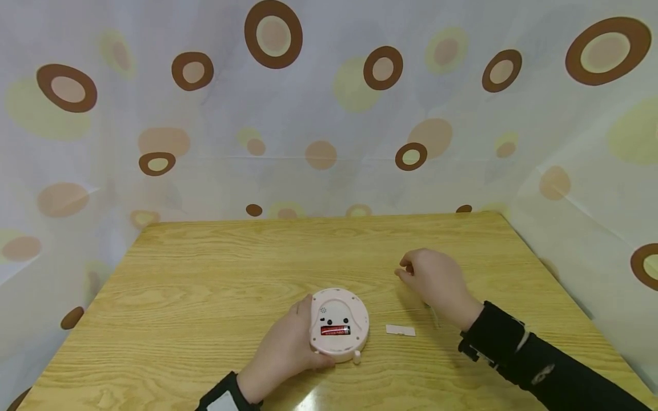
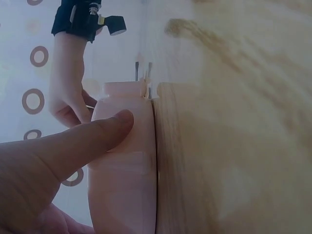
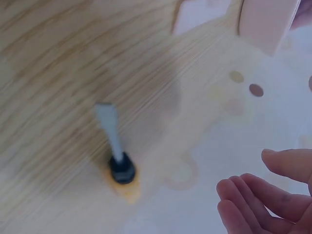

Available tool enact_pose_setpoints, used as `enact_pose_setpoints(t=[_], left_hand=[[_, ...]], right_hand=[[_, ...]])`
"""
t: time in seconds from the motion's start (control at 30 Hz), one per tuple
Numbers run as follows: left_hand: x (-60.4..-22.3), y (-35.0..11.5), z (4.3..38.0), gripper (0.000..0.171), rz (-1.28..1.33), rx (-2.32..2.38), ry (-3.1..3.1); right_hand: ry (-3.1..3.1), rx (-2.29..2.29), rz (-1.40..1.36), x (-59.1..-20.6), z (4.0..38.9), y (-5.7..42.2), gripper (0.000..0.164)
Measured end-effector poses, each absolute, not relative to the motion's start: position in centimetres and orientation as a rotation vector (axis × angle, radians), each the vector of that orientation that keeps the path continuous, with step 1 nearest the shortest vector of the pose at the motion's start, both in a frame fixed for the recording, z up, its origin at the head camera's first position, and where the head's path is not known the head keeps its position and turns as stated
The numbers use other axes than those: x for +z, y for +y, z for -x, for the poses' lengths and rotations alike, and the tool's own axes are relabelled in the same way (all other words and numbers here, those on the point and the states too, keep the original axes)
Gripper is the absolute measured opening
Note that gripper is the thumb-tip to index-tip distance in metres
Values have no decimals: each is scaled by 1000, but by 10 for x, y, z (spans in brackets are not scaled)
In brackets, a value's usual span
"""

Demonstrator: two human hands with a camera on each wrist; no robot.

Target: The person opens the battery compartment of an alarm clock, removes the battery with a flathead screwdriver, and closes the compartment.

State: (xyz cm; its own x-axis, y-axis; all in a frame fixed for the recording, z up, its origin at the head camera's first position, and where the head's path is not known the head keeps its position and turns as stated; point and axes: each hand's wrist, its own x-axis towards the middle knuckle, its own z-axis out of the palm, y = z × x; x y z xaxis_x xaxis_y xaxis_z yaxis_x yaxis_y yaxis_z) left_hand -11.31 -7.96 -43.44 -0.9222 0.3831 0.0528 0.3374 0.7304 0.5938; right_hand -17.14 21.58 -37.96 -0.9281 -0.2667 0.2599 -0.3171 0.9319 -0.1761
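Note:
A round pink clock-like device [image 1: 334, 305] lies back side up on the table, its battery compartment uncovered with a red battery [image 1: 335, 330] inside. My left hand [image 1: 290, 342] grips its left side, thumb [image 2: 109, 131] pressed along the edge. To the right of it lies the small pale battery cover [image 1: 400, 330]. My right hand [image 1: 437, 279] hovers over the table further right, fingers loosely bent and thumb apart, with nothing between them. Below that hand is a screwdriver [image 3: 114, 139] with a flat metal blade and black collar, mostly hidden by the hand in the head view.
The wooden table [image 1: 231, 257] reaches back to a patterned cloth [image 1: 319, 103] with brown and beige circles, which also hangs along both sides. Black bands with wrist cameras [image 1: 493, 334] sit on the wrists.

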Motion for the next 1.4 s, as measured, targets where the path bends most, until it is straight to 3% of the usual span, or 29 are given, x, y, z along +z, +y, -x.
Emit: enact_pose_setpoints(t=[0.87, 1.4], left_hand=[[-433, -80, 116, 123, -601, 990, 2853], [-434, -80, 115, 123, -595, 983, 2851]], right_hand=[[-2741, 117, -812, -369, 129, 153, 21], [-2787, 186, -1023, -386, 121, 137, 10]])
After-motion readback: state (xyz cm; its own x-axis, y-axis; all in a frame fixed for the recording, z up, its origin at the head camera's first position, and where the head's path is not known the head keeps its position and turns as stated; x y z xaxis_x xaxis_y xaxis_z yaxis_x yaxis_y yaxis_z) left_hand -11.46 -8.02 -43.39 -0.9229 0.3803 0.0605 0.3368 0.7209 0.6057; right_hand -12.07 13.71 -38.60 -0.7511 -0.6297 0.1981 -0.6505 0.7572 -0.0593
